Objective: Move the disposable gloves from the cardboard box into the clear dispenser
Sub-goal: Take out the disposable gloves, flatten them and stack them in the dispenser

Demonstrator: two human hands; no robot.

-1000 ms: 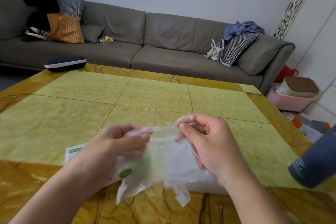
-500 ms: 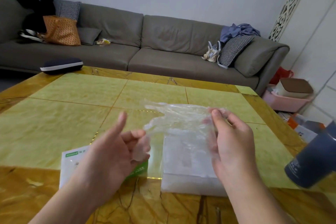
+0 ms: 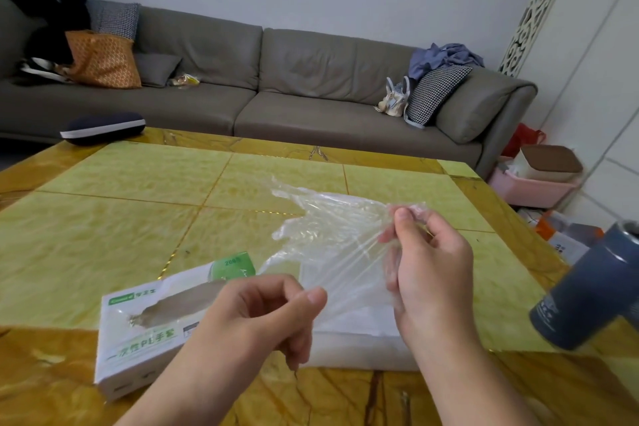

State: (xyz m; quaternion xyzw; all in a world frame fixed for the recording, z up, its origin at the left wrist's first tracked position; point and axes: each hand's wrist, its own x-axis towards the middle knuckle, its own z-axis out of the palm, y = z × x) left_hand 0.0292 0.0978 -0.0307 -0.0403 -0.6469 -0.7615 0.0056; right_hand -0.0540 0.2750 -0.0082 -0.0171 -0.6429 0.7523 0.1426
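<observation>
One thin clear glove (image 3: 332,218) hangs stretched in the air between your hands, above the table, its finger shapes pointing toward ten o'clock. Your right hand (image 3: 425,273) pinches its edge, thumb pressed against the curled fingers with film bunched at the fingertips. Your left hand (image 3: 262,315), at seven o'clock from the glove, has its fingers curled and the thumb pressed to the forefinger; the film runs down to that pinch, though whether plastic is actually caught there you cannot tell for sure.

Directly below the glove, between your wrists, lies a flat whitish stack of gloves (image 3: 352,332) on the table (image 3: 103,235). Just beside it, at nine o'clock, sits the white and green cardboard box (image 3: 145,332), lying flat with its oval top opening torn open and showing a grey inside; your left hand overlaps its right end in the view.

Further out, at three o'clock, a dark blue cylindrical bottle (image 3: 587,290) shows tilted at the frame edge. At the table's far left corner, eleven o'clock, rests a dark oval case (image 3: 103,128). Beyond the table runs a grey sofa (image 3: 276,79) with an orange bag (image 3: 103,59) at its left end and a houndstooth cushion (image 3: 435,93) toward its right. A pink bin (image 3: 529,190) stands on the floor at two o'clock.
</observation>
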